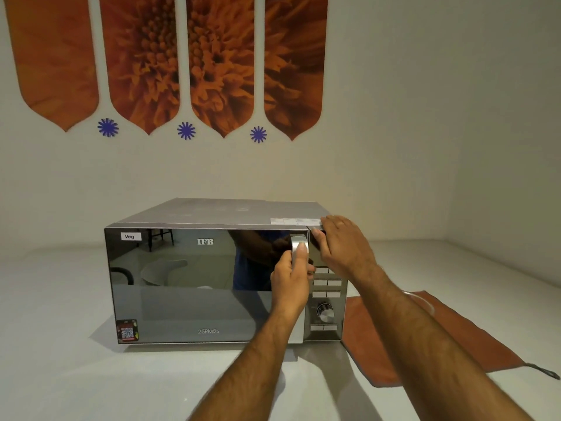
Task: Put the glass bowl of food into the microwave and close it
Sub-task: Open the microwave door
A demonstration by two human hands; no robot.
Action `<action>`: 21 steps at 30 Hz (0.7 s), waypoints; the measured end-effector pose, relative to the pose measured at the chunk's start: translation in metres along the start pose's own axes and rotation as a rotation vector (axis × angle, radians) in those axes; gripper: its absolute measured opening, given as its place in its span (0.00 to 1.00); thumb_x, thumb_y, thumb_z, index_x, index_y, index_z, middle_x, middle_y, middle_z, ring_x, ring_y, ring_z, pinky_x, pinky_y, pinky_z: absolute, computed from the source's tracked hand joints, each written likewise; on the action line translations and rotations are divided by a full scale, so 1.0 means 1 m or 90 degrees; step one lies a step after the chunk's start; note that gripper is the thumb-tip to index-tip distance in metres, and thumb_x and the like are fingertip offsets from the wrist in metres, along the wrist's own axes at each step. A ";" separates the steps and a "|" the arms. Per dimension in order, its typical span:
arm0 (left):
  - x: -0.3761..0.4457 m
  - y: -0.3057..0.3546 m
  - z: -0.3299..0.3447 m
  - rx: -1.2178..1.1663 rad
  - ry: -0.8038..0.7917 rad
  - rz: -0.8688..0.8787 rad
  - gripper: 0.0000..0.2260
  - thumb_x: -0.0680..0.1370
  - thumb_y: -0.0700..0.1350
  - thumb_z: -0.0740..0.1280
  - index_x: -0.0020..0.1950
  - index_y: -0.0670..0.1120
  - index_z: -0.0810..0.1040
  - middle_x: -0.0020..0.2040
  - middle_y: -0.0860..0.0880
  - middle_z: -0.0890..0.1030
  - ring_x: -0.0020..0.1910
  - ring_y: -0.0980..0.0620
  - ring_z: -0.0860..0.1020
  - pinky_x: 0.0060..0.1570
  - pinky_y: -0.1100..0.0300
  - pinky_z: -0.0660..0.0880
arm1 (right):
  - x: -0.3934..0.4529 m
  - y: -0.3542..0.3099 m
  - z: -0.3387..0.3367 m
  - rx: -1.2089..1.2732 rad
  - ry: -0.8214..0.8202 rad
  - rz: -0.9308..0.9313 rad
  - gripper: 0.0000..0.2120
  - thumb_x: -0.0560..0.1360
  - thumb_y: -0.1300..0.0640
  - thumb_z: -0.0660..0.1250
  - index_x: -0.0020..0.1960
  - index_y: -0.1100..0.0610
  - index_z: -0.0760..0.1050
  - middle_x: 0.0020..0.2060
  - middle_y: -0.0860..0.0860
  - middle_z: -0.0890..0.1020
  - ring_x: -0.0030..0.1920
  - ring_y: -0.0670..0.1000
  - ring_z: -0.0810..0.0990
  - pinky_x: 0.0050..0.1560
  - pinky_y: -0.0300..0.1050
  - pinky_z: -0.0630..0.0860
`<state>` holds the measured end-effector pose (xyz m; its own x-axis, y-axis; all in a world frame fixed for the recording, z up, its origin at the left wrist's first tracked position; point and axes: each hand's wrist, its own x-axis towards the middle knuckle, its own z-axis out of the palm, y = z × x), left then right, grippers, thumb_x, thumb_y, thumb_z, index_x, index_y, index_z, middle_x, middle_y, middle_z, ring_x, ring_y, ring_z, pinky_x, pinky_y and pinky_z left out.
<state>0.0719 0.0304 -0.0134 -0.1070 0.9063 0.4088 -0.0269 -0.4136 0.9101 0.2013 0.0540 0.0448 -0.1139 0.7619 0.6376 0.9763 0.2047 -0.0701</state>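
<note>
Microwave (209,284) at frame centre on worktop (60,375), door shut. Left hand (290,279) fingers wrapped around door handle (299,244). Right hand (343,247) fingers pressed on top right corner, covering upper panel. Bowl not visible. Orange cloth (425,338) lower right, partly hidden by forearm.

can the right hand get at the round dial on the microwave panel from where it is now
Probably yes. The right hand rests on the microwave's top right corner, and the dial sits lower on the same panel, uncovered, beside the left hand gripping the door handle.

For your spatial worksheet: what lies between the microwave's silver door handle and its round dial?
In the head view, the left hand gripping the silver door handle, then button rows above the round dial.
</note>
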 end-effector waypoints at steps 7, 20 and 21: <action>0.003 -0.006 0.005 -0.030 0.005 -0.019 0.21 0.82 0.59 0.55 0.47 0.46 0.79 0.32 0.49 0.78 0.28 0.60 0.76 0.30 0.69 0.75 | -0.001 0.001 0.004 0.006 0.028 -0.003 0.21 0.83 0.46 0.53 0.63 0.59 0.74 0.57 0.57 0.82 0.58 0.55 0.78 0.61 0.49 0.73; -0.016 0.004 0.002 -0.041 0.019 -0.017 0.18 0.83 0.58 0.55 0.44 0.48 0.76 0.31 0.52 0.75 0.25 0.61 0.73 0.27 0.67 0.73 | -0.002 0.000 -0.002 0.007 0.003 0.004 0.22 0.84 0.45 0.51 0.63 0.59 0.74 0.60 0.57 0.81 0.62 0.57 0.76 0.64 0.51 0.71; -0.022 0.006 0.000 -0.039 0.019 -0.008 0.18 0.82 0.58 0.56 0.44 0.48 0.77 0.30 0.52 0.76 0.25 0.62 0.74 0.27 0.67 0.74 | -0.001 0.000 -0.003 0.009 0.002 0.007 0.22 0.84 0.45 0.50 0.63 0.59 0.74 0.59 0.57 0.81 0.61 0.57 0.76 0.64 0.52 0.71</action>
<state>0.0739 0.0078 -0.0174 -0.1363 0.9086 0.3949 -0.0883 -0.4081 0.9086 0.2015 0.0513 0.0465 -0.1032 0.7623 0.6389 0.9747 0.2056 -0.0879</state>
